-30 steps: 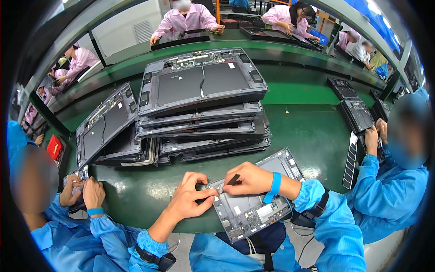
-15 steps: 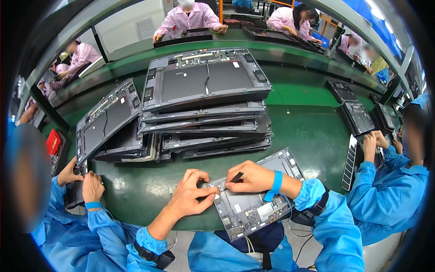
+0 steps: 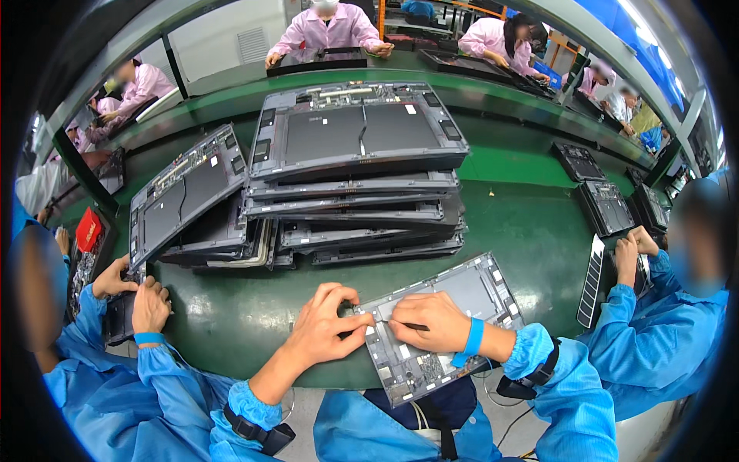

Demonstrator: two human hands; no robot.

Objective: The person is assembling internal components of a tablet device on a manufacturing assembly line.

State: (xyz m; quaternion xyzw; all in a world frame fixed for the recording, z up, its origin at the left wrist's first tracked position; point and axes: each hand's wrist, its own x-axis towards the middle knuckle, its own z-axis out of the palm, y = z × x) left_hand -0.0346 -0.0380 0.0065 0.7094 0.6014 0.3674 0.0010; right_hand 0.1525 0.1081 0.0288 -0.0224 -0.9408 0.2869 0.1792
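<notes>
An opened laptop base (image 3: 469, 289), grey with a bare circuit board along its near side, lies tilted at the table's front edge. My left hand (image 3: 319, 327) is at its left corner, thumb and fingers curled over the rim and gripping there. Over the left-middle of the base, my right hand (image 3: 435, 319) is closed around a slim black tool, only a short dark piece of which shows. A blue strap circles my right wrist. What the tool's tip touches is hidden by my fingers.
Beyond the base stands a tall stack of similar laptop bases (image 3: 354, 165), with another leaning pile (image 3: 185, 192) at its left. Co-workers in blue sit close on both sides. A striped white strip (image 3: 591, 281) lies at right. A red object (image 3: 88, 229) sits far left.
My right hand has rolled over and shifted slightly down, so the black piece now points lower. My left hand stays at the corner. The whole view has shifted slightly.
</notes>
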